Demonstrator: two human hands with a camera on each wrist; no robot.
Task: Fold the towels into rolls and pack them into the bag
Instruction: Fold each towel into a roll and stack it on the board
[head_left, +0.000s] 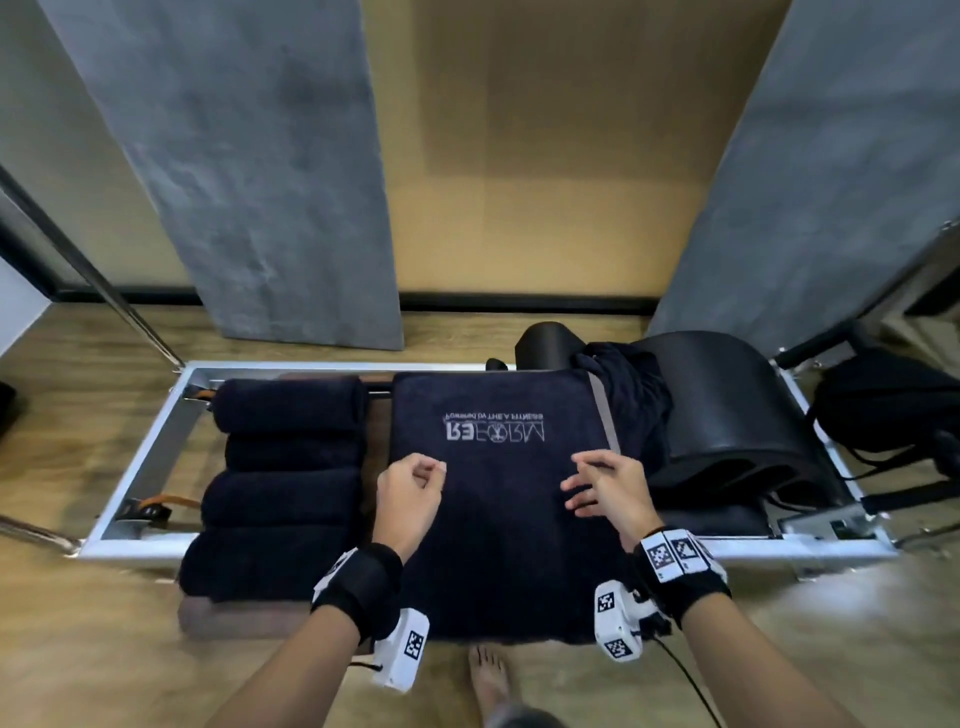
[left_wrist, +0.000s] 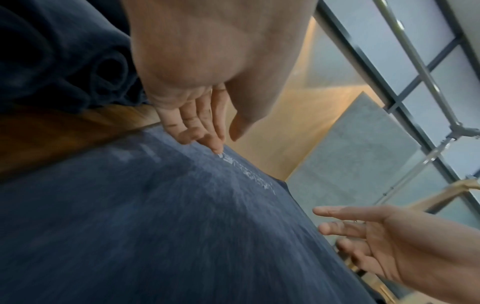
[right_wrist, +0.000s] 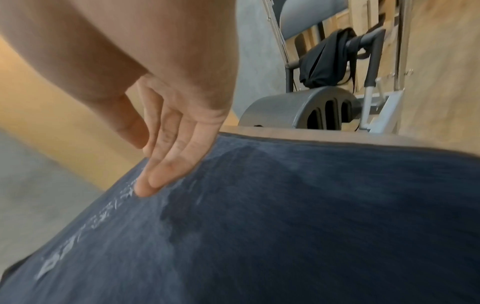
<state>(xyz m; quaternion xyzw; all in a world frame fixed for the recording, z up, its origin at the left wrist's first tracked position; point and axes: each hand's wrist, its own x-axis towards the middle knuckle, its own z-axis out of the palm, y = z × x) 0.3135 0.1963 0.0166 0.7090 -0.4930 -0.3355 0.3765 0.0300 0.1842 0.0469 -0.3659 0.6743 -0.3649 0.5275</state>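
Over the flat towel (head_left: 498, 519), both hands hold nothing. Left hand (head_left: 408, 493): fingers loosely curled, tips close to the cloth in the left wrist view. Right hand (head_left: 608, 491): fingers spread, relaxed. Towel lies spread on the surface (head_left: 605, 410), logo away from the person. Four rolled towels (head_left: 283, 483) sit just left of it. Black bag (head_left: 893, 410) hangs far right.

head view overhead, looking down; wrist views close, sharing towel (head_left: 498, 519)
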